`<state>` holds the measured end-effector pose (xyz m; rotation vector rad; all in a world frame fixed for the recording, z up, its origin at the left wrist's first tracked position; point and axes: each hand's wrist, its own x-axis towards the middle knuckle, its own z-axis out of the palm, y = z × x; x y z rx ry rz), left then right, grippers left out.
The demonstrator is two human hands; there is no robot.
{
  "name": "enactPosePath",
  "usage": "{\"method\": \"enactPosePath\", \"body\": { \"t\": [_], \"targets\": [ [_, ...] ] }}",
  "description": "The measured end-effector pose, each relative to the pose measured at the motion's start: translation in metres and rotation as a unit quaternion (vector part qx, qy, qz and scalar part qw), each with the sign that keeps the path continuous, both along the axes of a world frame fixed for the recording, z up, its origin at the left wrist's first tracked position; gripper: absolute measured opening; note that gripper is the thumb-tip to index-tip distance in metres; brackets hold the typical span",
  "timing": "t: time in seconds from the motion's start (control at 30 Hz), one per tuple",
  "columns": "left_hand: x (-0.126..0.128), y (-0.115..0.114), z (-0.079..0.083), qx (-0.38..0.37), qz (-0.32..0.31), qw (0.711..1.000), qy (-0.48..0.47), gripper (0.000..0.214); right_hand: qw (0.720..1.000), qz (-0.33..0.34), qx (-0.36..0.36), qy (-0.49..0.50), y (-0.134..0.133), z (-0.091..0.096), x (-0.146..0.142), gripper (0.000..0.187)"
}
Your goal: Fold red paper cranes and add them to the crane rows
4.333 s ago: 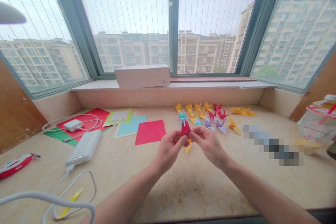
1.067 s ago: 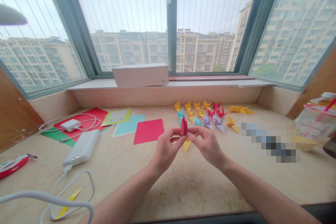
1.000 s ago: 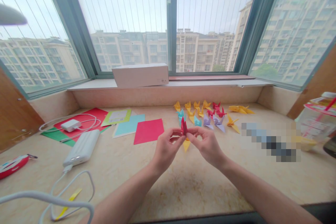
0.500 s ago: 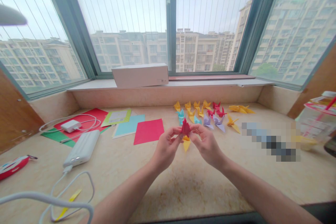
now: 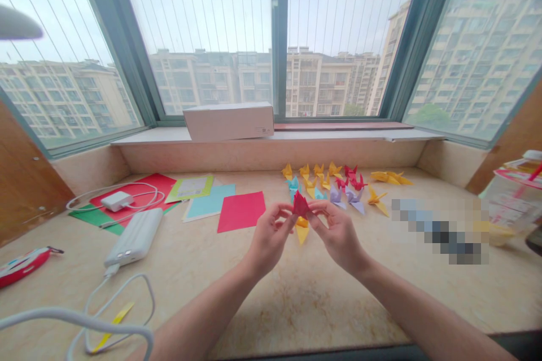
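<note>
Both hands (image 5: 271, 235) (image 5: 339, 232) pinch red paper crane (image 5: 301, 205) between them.

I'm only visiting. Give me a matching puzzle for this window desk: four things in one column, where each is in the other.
1. white box
2. power bank
3. red paper fold
4. red square sheet

a. flat beside the blue sheet
b. pinched by left hand and right hand
c. on the window sill
d. joined to a white cable

Pairs: 1-c, 2-d, 3-b, 4-a.
</note>
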<state>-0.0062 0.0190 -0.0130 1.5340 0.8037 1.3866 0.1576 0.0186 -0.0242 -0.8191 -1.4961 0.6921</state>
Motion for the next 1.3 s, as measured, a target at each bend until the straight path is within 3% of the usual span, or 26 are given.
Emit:
{"method": "enactPosePath", "body": {
  "t": [0.13,0.4,0.53,0.7,1.1,1.3],
  "targets": [
    [0.0,0.0,0.003,-0.018,-0.002,0.999,-0.034,0.038,0.996,0.03,-0.03,0.076,0.001,0.003,-0.001,0.02],
    [0.001,-0.004,0.006,-0.034,-0.038,0.999,0.015,0.027,0.982,0.093,-0.083,0.145,0.004,0.003,-0.002,0.035],
    [0.002,-0.004,0.004,-0.028,-0.029,0.999,0.009,0.031,0.985,0.102,-0.066,0.124,0.001,0.004,-0.002,0.031],
    [0.001,-0.003,0.001,-0.004,-0.029,1.0,-0.01,0.049,0.989,0.102,-0.067,0.079,0.0,0.005,-0.002,0.029],
    [0.001,-0.003,-0.006,0.051,-0.028,0.997,0.047,0.037,0.994,0.073,-0.027,0.08,0.002,0.002,0.0,0.037],
    [0.001,-0.005,-0.006,0.067,-0.039,0.995,0.061,0.038,0.994,0.072,-0.054,0.055,0.0,0.006,0.001,0.032]
  ]
}}
